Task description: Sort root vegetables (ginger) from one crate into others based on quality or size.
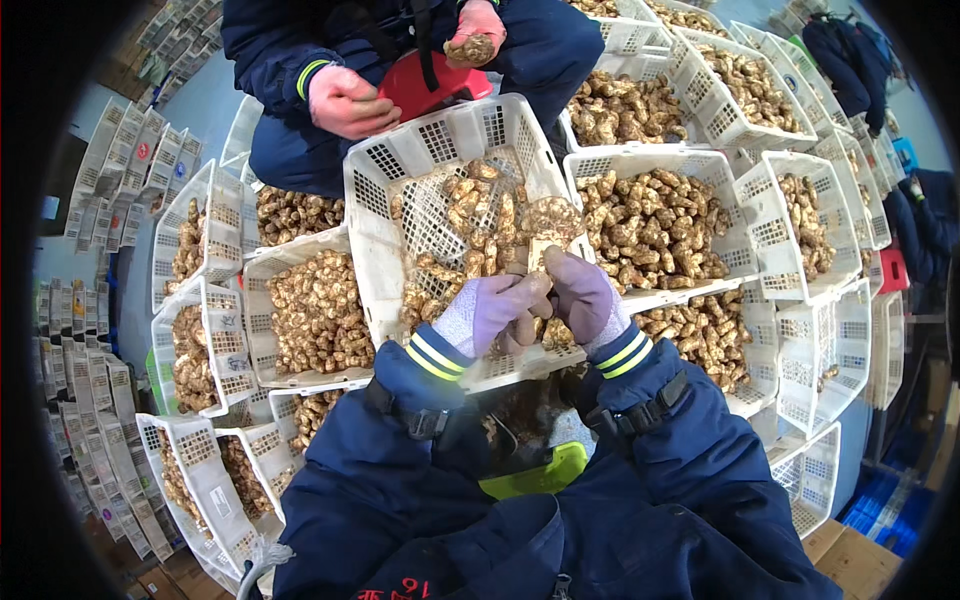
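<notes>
Over the near right part of a white plastic crate (367, 247), both gloved hands meet. My left hand (499, 307) and my right hand (585, 296) pinch the pale stem of a large mushroom (553, 217) between them. Its broad, brownish, blurred cap points away from me. Some of the fingers overlap, so their exact hold on the stem is partly hidden. Under and around the hands lie brown and cream mushrooms (480, 202), spread loosely on the crate's lattice floor. Both gloves are purple, and the blue sleeves have yellow reflective bands.
Opposite sits a co-worker; one pink-gloved hand (352, 101) is over the crate's far edge, the other (480, 26) holds a mushroom (470, 49). Full crates stand at left (259, 315) and right (739, 217). Crate stacks (112, 172) rise farther left. Other people are at far right.
</notes>
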Tool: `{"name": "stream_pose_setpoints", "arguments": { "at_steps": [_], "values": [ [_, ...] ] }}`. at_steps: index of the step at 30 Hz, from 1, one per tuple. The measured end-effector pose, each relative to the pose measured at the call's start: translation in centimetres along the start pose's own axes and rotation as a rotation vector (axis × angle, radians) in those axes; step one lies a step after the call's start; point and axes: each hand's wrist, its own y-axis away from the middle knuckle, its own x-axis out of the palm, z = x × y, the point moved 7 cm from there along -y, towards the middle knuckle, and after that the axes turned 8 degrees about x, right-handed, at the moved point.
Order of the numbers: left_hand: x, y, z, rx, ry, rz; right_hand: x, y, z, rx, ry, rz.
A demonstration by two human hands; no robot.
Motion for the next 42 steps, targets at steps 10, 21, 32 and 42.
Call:
{"name": "stream_pose_setpoints", "arguments": {
  "at_steps": [10,21,32,42],
  "values": [
    [-13.9,0.2,-0.7,0.452,-0.399,-0.706,-12.7,-4.3,5.1,0.039,-0.036,-0.380],
    [-16.6,0.8,2.8,0.127,-0.702,-0.321,-9.9,-6.4,12.6,-0.131,0.247,-0.167],
    [-12.4,-3.0,10.4,-0.301,-1.456,0.032,-0.4,1.3,-0.7,-0.330,1.502,0.134],
    [-14.2,-2.8,10.1,-0.294,-0.969,-0.127,-0.7,0.0,-1.4,0.104,1.352,-0.110]
  ]
}}
